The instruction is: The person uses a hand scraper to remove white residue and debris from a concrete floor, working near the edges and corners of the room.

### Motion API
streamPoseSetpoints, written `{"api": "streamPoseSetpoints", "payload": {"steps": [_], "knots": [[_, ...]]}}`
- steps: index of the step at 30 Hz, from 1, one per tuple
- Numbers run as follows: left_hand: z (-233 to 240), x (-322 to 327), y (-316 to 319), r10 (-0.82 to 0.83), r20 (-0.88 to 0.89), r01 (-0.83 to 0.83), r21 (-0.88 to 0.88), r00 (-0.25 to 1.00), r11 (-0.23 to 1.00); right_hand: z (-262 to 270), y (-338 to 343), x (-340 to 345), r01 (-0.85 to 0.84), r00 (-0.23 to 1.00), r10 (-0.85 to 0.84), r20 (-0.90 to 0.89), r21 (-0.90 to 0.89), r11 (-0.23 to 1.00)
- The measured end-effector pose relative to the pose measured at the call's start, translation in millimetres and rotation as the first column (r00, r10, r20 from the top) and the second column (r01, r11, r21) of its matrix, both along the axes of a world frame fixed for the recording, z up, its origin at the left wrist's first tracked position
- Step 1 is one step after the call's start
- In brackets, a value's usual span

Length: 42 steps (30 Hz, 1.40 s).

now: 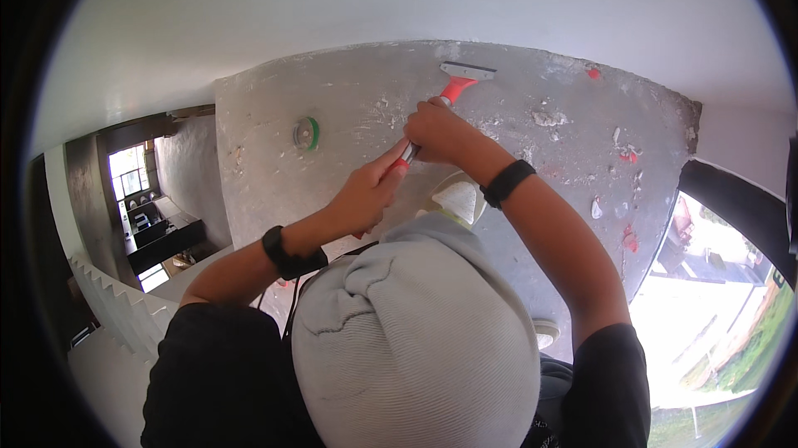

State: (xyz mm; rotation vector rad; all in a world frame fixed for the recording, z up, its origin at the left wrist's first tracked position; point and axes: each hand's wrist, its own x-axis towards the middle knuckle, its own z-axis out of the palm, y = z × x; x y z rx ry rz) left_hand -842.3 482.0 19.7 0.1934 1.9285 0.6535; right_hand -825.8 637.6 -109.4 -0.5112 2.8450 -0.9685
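Note:
A long-handled floor scraper (459, 88) with a red neck and wide metal blade reaches across the grey concrete floor (374, 86). Its blade lies on or just over the floor, close to the white wall. My right hand (444, 131) grips the handle's upper part, nearer the blade. Lower down, my left hand (361, 198) is closed around the red grip, whose end shows below the fist. White scrape marks and crumbs of plaster (550, 118) are scattered around the blade and handle.
A roll of green tape (307, 134) lies left of the scraper. Red smears (631, 238) and loose flakes dot the right side. My shoe (458, 200) is below my hands. The floor ends at a drop with stairs (118, 304) on the left and a bright opening (698, 311) on the right.

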Motion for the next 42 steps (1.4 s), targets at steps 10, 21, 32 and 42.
{"api": "streamPoseSetpoints", "payload": {"steps": [10,21,32,42], "knots": [[-34.0,2.0,-17.8,-0.064,-0.22,0.086,0.09,0.973,0.992,-3.2,1.5,-10.2,0.028,0.999,-0.024,-0.03,0.132,0.991],[-19.0,-5.1,-14.2,0.008,-0.025,-0.005,0.1,1.0,0.995,-3.7,0.5,-5.7,-0.015,0.999,0.022,-0.038,0.171,0.985],[-16.9,-13.1,-10.7,0.035,0.078,-0.037,0.027,0.996,0.999,-1.1,-0.5,-10.5,-0.084,0.995,0.073,0.064,0.199,0.976],[-54.5,10.1,0.6,-0.164,-0.155,0.182,0.114,0.974,0.977,-35.3,2.3,21.2,0.239,0.966,-0.219,-0.138,0.15,0.959]]}}
